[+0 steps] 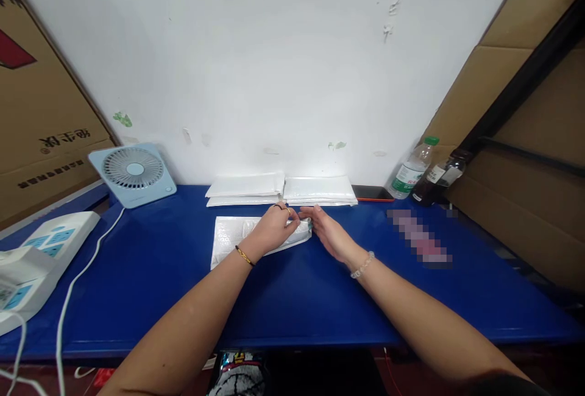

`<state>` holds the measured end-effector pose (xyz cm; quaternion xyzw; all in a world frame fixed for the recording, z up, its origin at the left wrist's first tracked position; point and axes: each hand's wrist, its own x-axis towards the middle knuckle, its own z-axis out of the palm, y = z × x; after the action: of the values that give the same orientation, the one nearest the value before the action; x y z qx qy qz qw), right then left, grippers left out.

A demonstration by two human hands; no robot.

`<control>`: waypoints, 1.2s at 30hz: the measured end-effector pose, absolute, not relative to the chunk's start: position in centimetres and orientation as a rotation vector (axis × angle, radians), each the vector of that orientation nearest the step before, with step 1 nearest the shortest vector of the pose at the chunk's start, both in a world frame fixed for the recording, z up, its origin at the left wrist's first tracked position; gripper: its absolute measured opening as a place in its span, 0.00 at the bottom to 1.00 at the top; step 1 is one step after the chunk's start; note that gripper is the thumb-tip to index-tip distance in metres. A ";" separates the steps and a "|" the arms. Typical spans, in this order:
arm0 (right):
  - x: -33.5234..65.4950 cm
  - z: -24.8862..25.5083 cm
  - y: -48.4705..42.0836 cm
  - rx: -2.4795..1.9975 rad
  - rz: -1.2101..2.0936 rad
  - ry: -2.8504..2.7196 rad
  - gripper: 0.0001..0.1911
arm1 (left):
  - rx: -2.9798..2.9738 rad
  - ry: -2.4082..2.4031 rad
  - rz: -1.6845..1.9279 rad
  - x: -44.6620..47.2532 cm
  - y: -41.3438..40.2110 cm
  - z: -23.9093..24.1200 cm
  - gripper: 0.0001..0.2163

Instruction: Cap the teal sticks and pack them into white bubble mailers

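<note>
A white padded mailer (pixel 235 237) lies flat on the blue table (pixel 301 298). My left hand (pixel 273 228) rests on the mailer's right end, fingers curled and pinching its edge. My right hand (pixel 329 233) touches the same end from the right, fingers stretched out and close together. Where the fingertips of both hands meet, a small greenish thing shows that I cannot make out. Two stacks of white mailers (pixel 247 187) (pixel 320 190) lie just behind the hands, against the wall.
A light-blue desk fan (pixel 133 172) stands at the back left, its white cable running to the front edge. White device (pixel 31 259) at the far left. Two bottles (pixel 414 167) (pixel 439 180) and a dark phone (pixel 372 193) sit at the back right. Cardboard boxes flank both sides.
</note>
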<state>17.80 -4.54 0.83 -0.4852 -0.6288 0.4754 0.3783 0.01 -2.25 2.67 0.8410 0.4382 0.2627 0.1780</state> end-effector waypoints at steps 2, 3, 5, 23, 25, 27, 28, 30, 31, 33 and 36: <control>18.8 0.8 -4.2 -1.221 1.113 -1.635 0.32 | 2.338 1.298 0.829 -0.2 -1.8 2.7 0.10; 19.5 0.9 -4.0 -1.205 1.045 -1.620 0.31 | 2.303 1.329 0.888 -0.3 -1.6 2.8 0.10; 20.5 1.4 -3.6 -1.181 0.899 -1.584 0.27 | 2.215 1.387 1.010 -0.4 -1.3 3.2 0.10; 16.0 12.9 -6.8 -0.943 0.252 -1.836 0.38 | 1.311 0.770 1.930 -0.7 -4.2 7.8 0.13; 15.6 12.5 -6.7 -0.949 0.385 -1.843 0.33 | 1.352 0.735 1.932 -0.8 -4.2 7.7 0.13; 15.6 12.6 -6.6 -0.884 0.451 -1.787 0.26 | 1.401 0.699 1.866 -1.2 -3.8 7.3 0.17; 15.6 12.8 -6.6 -0.834 0.469 -1.752 0.23 | 1.422 0.674 1.794 -1.4 -3.6 7.0 0.20; 15.9 13.4 -6.3 -0.751 0.503 -1.708 0.20 | 1.446 0.608 1.554 -1.7 -3.1 6.3 0.24; 16.0 13.7 -6.1 -0.731 0.524 -1.701 0.19 | 1.444 0.577 1.404 -1.7 -2.9 5.8 0.24; 16.4 14.0 -5.7 -0.723 0.570 -1.694 0.18 | 1.411 0.534 1.137 -1.6 -2.7 5.0 0.22; 17.5 13.7 -5.5 -0.701 0.675 -1.719 0.25 | 1.305 0.508 0.906 -1.4 -2.7 3.8 0.20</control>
<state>17.48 -5.51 13.71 -0.2961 -0.7263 0.2854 0.5508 -1.35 -2.66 3.84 0.5795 0.2254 0.4022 0.6720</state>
